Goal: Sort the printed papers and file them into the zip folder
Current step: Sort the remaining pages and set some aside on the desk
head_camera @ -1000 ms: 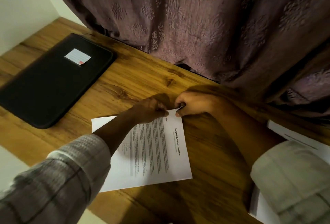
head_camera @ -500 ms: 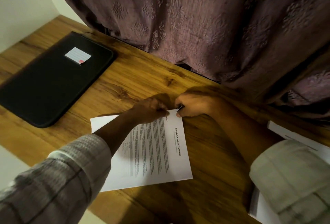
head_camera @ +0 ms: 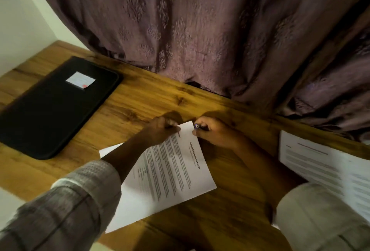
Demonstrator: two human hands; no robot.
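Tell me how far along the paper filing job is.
Nothing looks filed yet: the black zip folder lies closed at the left. In hand: the left hand pinches the top corner of the transcript sheet, and the right hand holds a small dark object beside it. Left to do: the papers at the right, then filing everything.

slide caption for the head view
Left hand pinches the top corner of a printed paper, right hand holds a small tool beside it, black zip folder on the desk
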